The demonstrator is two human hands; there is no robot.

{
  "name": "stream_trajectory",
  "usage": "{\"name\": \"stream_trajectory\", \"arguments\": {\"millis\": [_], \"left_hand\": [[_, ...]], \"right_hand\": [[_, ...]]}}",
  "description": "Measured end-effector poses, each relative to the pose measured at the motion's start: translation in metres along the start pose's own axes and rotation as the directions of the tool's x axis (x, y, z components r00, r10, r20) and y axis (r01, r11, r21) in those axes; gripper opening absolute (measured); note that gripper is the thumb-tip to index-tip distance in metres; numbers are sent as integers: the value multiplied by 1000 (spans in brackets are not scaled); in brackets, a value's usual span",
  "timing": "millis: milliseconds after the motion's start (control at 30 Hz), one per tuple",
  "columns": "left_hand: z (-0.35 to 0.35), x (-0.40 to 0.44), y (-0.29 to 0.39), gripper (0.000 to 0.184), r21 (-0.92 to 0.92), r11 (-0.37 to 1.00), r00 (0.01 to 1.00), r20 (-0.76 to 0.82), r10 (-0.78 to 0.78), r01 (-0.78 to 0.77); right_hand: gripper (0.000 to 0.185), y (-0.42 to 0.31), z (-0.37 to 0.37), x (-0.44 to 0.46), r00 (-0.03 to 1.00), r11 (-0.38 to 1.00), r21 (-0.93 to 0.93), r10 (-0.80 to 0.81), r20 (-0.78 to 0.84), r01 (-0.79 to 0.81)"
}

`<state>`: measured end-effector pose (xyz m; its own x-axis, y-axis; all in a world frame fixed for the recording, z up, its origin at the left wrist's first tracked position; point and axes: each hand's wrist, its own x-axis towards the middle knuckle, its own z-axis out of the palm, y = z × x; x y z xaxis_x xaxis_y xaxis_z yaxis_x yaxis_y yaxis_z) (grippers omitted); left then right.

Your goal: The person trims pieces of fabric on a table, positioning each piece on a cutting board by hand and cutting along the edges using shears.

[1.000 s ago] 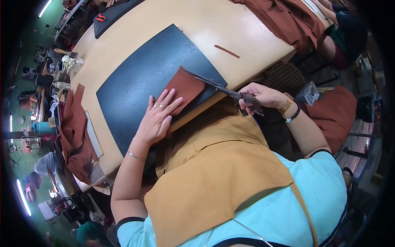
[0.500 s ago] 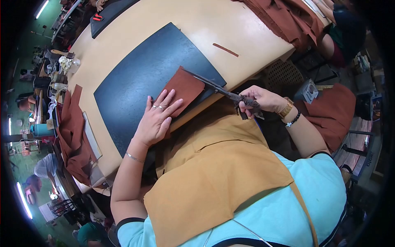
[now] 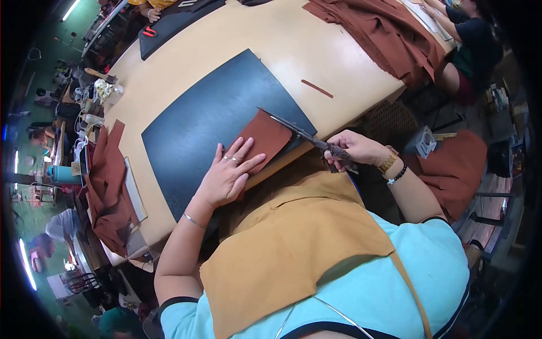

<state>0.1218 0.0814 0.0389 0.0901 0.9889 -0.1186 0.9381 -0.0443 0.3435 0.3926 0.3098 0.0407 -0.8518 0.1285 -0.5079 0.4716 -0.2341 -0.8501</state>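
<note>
My left hand (image 3: 232, 172) lies flat with fingers spread on a reddish-brown leather-like piece (image 3: 270, 134), pressing it onto a dark cutting board (image 3: 209, 107). In my right hand (image 3: 355, 151) is a pair of scissors (image 3: 302, 134) with dark, wrapped-looking handles. Its blades run along the far right edge of the brown piece, their tips by its upper corner. Whether the edge sits between the blades I cannot tell. My right fingers are closed through and around the handles, which they partly hide.
A thin brown strip (image 3: 317, 88) lies on the cream table (image 3: 282, 39). Brown material is heaped at the far right (image 3: 384, 39) and left edge (image 3: 107, 192). A jar and brush (image 3: 110, 90) stand at left. Another person (image 3: 463, 39) works at upper right.
The camera view has shifted, so the table appears lower and slightly right. My right hand and the scissors have moved slightly leftward against the board. My left hand stays on the brown piece.
</note>
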Motion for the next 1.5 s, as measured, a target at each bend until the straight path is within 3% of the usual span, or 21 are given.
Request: {"name": "stream_trajectory", "arguments": {"millis": [267,567,667,767,867,933,1000,1033,1067,1100,1167,1267,1300,1367,1400,1433,1500], "left_hand": [[-1,-1,1,51,-76,997,1000,-7,-24,23],[0,-1,0,51,-6,1000,1000,3,-4,4],[0,-1,-1,51,-23,1000,1000,-17,-4,3],[-2,3,-8,46,-106,990,993,-61,-103,96],[-21,20,-37,40,-60,981,973,-124,-193,187],[-45,37,-62,35,-75,966,932,-256,-257,246],[-73,57,-106,33,150,944,880,-427,-208,295],[-89,69,-135,33,383,808,865,-413,-284,448],[-117,74,-146,35,388,701,783,-468,-409,598],[-134,69,-154,43,275,748,698,-636,-329,603],[-160,73,-191,56,0,642,418,-759,-499,767],[-171,48,-170,63,-257,671,334,-711,-619,695],[-164,29,-150,74,-41,708,519,-650,-555,705],[-130,17,-106,77,-36,651,520,-570,-636,758],[-109,9,-74,72,89,616,548,-567,-614,782],[-95,1,-40,73,163,638,617,-513,-597,753],[-43,-8,3,83,106,751,718,-406,-566,652]], "right_hand": [[23,-2,-6,-3,1000,999,-34,-8,-7,8],[31,-14,-11,11,1000,992,-127,-11,3,11],[30,-10,-20,9,999,995,-100,-26,-42,22],[28,17,-38,12,982,988,123,-68,-174,90],[29,33,-46,21,937,960,175,-157,-313,219],[31,42,-43,28,892,924,264,-142,-430,275],[36,54,-47,35,870,912,227,-216,-444,342],[36,58,-48,37,865,903,236,-227,-447,359],[36,62,-51,38,860,893,247,-237,-452,376],[36,61,-48,39,856,887,253,-241,-458,386],[36,59,-44,37,840,873,271,-240,-487,406],[35,63,-45,38,835,866,279,-242,-494,415],[35,65,-46,39,837,859,288,-248,-487,422],[37,68,-49,40,844,851,307,-252,-474,426],[37,69,-51,40,847,848,314,-254,-467,427],[38,69,-53,41,848,847,314,-257,-463,428],[38,70,-54,41,856,849,316,-259,-448,422]]}}
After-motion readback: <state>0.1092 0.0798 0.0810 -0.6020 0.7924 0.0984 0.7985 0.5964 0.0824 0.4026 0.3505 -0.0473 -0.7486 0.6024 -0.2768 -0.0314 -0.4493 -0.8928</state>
